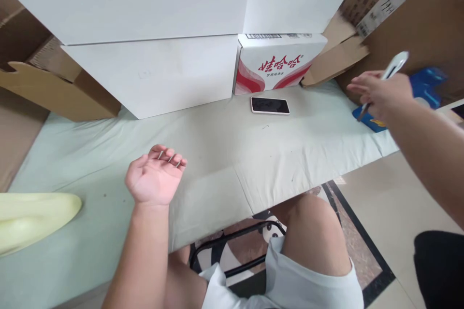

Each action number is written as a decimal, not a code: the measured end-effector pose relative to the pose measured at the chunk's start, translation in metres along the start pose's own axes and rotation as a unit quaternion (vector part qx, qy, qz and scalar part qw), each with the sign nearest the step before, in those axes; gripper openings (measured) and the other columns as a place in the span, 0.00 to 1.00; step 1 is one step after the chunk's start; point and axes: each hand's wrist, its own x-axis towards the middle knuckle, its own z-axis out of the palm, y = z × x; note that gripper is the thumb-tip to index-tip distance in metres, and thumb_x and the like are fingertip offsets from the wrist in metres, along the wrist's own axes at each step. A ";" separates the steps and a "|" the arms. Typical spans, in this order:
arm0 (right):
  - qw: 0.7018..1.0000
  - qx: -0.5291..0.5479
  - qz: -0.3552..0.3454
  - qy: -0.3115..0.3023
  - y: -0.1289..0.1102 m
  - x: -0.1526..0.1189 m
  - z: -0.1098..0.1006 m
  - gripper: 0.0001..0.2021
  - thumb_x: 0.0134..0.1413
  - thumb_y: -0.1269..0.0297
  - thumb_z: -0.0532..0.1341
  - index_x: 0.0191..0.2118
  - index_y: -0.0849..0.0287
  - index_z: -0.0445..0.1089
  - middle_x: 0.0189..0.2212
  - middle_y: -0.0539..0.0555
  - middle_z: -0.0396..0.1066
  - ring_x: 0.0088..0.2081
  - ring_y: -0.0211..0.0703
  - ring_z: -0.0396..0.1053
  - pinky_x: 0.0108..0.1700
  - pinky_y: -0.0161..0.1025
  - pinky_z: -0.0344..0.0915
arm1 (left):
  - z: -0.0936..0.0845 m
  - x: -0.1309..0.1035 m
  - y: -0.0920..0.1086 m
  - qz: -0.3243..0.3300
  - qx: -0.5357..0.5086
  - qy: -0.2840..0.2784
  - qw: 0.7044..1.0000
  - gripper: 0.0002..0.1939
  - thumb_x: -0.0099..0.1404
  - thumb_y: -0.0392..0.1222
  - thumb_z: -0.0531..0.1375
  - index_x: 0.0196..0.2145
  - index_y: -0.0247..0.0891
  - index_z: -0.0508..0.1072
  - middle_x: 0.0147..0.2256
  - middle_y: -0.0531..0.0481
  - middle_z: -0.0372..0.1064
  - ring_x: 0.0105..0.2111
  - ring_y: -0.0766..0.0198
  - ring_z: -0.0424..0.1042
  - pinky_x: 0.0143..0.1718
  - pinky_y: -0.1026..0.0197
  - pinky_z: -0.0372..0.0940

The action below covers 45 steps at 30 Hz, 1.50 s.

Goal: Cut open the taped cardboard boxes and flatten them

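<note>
My left hand [155, 176] is raised over the cloth-covered table, palm up. Its fingers are loosely curled and apart, and nothing lies in it. At the right, my right hand [389, 91] is closed around a slim white pen-shaped tool [397, 63]. The tool slants, its white end up and its thin dark end pointing down; I cannot tell whether it is a pen or a knife. Below and behind this hand is a blue packet [379, 125] on the table edge. A phone with a dark screen [270, 105] lies flat near the table's middle.
White panels [174, 72] and a white and red carton [279, 65] stand along the back. Cardboard boxes flank both sides, left [61, 89] and right [427, 14]. A pale yellow object [36, 217] is at the left edge. A blue object [426, 87] sits behind my right wrist.
</note>
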 end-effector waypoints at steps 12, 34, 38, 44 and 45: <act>0.873 -0.076 -0.114 -0.468 -0.015 -0.193 0.082 0.06 0.56 0.63 0.63 0.35 0.58 0.77 0.31 0.55 0.79 0.35 0.45 0.74 0.39 0.41 0.68 | -0.013 -0.013 0.028 0.123 -0.111 0.109 0.980 0.08 0.57 0.44 0.57 0.24 0.39 0.67 0.22 0.54 0.57 0.20 0.69 0.59 0.25 0.65 0.60; 0.765 -0.126 -0.498 -0.389 -0.204 -0.381 0.352 0.08 0.61 0.70 0.65 0.39 0.52 0.65 0.41 0.55 0.77 0.43 0.48 0.72 0.50 0.47 0.73 | -0.046 -0.031 0.053 0.407 0.074 0.142 0.899 0.15 0.66 0.34 0.55 0.21 0.40 0.61 0.20 0.54 0.55 0.22 0.67 0.56 0.27 0.61 0.53; 0.790 -0.034 -0.485 -0.374 -0.162 -0.347 0.308 0.05 0.62 0.69 0.62 0.36 0.52 0.66 0.34 0.52 0.75 0.41 0.51 0.73 0.50 0.50 0.72 | -0.047 -0.036 0.052 0.551 0.142 0.183 0.802 0.15 0.67 0.37 0.57 0.22 0.40 0.61 0.20 0.56 0.53 0.22 0.67 0.55 0.29 0.61 0.55; 0.826 0.026 -0.458 -0.327 -0.082 -0.306 0.169 0.02 0.60 0.68 0.63 0.38 0.53 0.72 0.30 0.49 0.77 0.31 0.45 0.75 0.37 0.43 0.72 | -0.054 -0.014 0.049 0.582 0.150 0.248 0.760 0.06 0.64 0.44 0.58 0.30 0.42 0.66 0.28 0.54 0.60 0.31 0.63 0.63 0.37 0.59 0.62; 0.823 0.028 -0.457 -0.337 -0.071 -0.300 0.144 0.04 0.60 0.69 0.63 0.39 0.53 0.73 0.32 0.49 0.79 0.28 0.43 0.75 0.34 0.41 0.71 | -0.055 -0.009 0.049 0.552 0.149 0.251 0.781 0.05 0.63 0.45 0.58 0.34 0.41 0.68 0.33 0.52 0.65 0.35 0.62 0.66 0.40 0.58 0.64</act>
